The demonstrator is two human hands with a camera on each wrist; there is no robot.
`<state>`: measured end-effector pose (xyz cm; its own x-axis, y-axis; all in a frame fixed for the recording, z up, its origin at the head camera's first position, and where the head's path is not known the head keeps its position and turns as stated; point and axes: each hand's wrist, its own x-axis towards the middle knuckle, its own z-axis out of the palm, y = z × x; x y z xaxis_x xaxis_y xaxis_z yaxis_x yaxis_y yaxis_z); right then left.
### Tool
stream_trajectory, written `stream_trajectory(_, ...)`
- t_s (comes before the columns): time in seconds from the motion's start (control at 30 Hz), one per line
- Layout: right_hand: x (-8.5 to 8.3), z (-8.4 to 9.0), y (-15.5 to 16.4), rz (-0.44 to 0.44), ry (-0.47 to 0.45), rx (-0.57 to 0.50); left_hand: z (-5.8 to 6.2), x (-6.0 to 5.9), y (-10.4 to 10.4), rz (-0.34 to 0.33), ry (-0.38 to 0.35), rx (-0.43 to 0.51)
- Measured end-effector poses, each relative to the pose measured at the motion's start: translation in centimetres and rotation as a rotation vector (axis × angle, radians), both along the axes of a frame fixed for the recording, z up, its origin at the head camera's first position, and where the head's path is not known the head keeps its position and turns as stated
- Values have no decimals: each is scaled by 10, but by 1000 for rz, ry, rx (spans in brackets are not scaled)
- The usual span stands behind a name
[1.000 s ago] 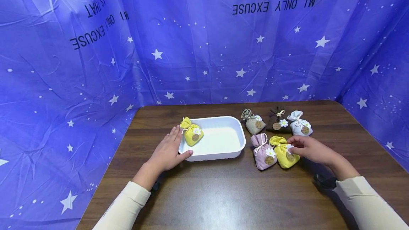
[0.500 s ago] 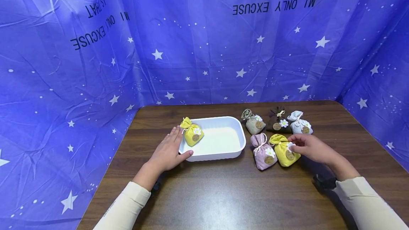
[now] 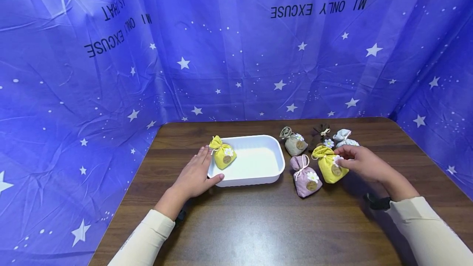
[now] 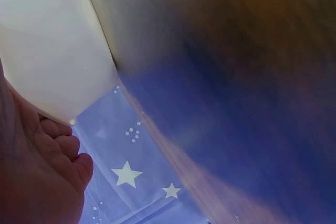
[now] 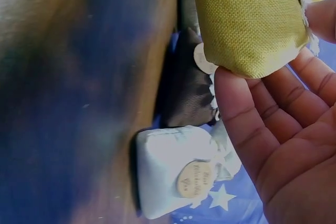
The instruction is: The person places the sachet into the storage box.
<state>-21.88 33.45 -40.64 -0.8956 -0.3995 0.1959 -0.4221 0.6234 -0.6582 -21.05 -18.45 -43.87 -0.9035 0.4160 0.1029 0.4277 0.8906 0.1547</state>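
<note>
My right hand (image 3: 354,162) pinches a yellow cloth pouch (image 3: 328,168) with a daisy and a round tag, lifted a little off the wooden table (image 3: 258,225). In the right wrist view the yellow pouch (image 5: 249,19) sits between thumb and fingers (image 5: 236,114). My left hand (image 3: 194,175) rests flat against the left end of a white tray (image 3: 258,175). A second yellow pouch (image 3: 222,153) leans inside the tray's left end. The left wrist view shows my fingers (image 4: 58,150) against the tray wall (image 4: 47,51).
A pink pouch (image 3: 306,175) lies left of the lifted one. Behind stand a beige pouch (image 3: 294,142), a dark brown pouch (image 3: 322,131) and a pale blue pouch (image 3: 343,136); the brown pouch (image 5: 186,87) and pale blue pouch (image 5: 178,177) lie under my right hand. Blue starred cloth (image 3: 236,52) surrounds the table.
My right hand has raised the yellow pouch off the table and drawn it slightly back, so it now covers part of the brown and pale blue pouches. The left hand stays put.
</note>
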Motion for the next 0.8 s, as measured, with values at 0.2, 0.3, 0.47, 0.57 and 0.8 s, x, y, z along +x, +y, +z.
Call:
stream_trajectory(0.2,-9,9,-4,20,43,23,1,0,1,11,-11,3)
stream_trajectory(0.3,-13,17,-8,22,29,35,1,0,1,19,-23,3)
stream_trajectory(0.47,-22,32,-18,9,4,61,1,0,1,19,-21,2)
stream_trajectory(0.57,-27,40,-25,13,4,72,1,0,0,12,-13,3)
stream_trajectory(0.8,-40,52,-42,42,9,66,1,0,0,9,-7,0)
